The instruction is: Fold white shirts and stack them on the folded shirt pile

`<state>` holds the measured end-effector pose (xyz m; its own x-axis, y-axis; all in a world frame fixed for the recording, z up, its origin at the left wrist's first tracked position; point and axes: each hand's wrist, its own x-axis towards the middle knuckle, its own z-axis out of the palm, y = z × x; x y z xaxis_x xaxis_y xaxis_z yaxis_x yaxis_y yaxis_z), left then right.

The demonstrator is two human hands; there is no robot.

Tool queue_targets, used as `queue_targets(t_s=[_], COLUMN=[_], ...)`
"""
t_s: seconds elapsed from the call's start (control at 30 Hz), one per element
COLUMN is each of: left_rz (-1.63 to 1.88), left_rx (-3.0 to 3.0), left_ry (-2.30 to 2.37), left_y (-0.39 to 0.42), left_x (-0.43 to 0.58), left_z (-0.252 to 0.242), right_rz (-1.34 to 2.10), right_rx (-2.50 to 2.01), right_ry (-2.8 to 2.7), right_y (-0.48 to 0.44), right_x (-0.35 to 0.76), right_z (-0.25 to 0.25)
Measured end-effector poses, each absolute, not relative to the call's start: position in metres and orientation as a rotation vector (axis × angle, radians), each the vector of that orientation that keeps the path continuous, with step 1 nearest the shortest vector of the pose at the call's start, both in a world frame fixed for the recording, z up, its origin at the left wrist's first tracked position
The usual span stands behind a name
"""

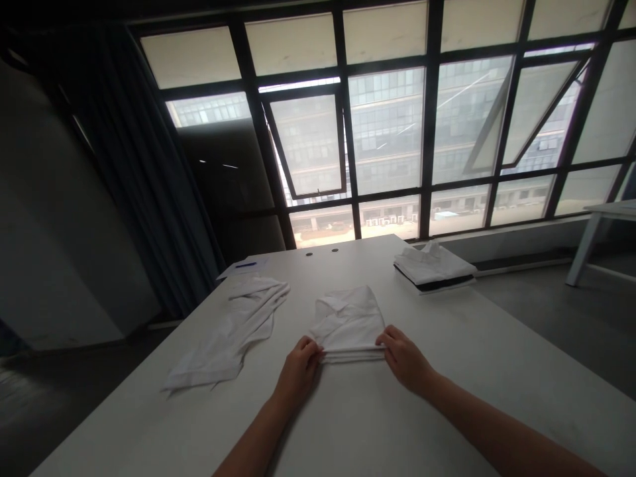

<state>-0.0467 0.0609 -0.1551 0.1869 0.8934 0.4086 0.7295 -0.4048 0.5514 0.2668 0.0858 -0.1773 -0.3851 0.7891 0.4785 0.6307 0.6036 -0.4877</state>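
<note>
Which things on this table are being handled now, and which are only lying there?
Handled:
left hand
right hand
folded white shirt, held at its near edge

Only lying there:
loose white garment
folded white clothes
paper with blue mark

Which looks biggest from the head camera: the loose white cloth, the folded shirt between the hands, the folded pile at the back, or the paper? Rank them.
1. Loose white cloth
2. Folded shirt and folded pile: they look alike, and the pile is farther away, so unranked.
3. Paper
</note>
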Motion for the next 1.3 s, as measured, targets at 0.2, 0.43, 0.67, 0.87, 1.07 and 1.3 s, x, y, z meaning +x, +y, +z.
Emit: queue_targets(t_s=[0.2, 0.43, 0.67, 0.87, 1.07, 1.3], left_rz=[1.022, 1.011, 0.897, 0.833, 0.706, 0.579], left_rx=[2.11, 2.115, 2.327, 2.396, 2.445, 2.572], left_ry=[1.506, 1.386, 1.443, 1.433, 1.511, 1.672], left_y=[0.061, 0.059, 0.058, 0.057, 0.054, 0.059], left_x=[-0.052, -0.056, -0.056, -0.059, -0.057, -0.055], left_z=[-0.158, -0.156, -0.153, -0.147, -0.146, -0.149], right_rz=[0.334, 0.337, 0.436, 0.401, 0.293, 0.308], right_rx=[-1.08, -0.991, -0.957, -1.033, -1.039, -0.97], right_ry=[-2.219, -2.283, -2.326, -2.362, -2.388, -2.402], right_y=[0.081, 0.08, 0.083, 0.085, 0.082, 0.08], right_x=[0.267, 0.268, 0.28, 0.285, 0.283, 0.281], right_z=[-0.172, -0.172, -0.168, -0.162, -0.165, -0.164])
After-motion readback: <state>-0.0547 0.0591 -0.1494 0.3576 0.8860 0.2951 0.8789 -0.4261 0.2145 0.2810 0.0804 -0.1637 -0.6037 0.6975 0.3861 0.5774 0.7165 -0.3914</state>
